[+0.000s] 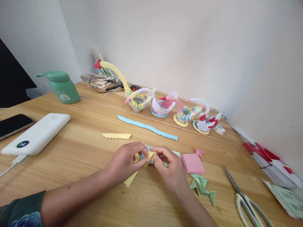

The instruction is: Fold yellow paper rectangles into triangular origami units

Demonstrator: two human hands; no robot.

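Both hands are pinching one small yellow paper piece (pixel 149 155) at table centre: left hand (pixel 125 162) closing from nine o'clock, right hand (pixel 171 170) from three, seemingly creasing; edges want aligning first.

wooden table (pixel 78 151) | scissors (pixel 246 198) | power bank (pixel 38 133) | pink paper stack (pixel 193 163) | phone (pixel 13 124)

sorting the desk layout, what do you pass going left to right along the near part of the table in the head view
phone → white power bank → left hand → right hand → pink paper stack → scissors
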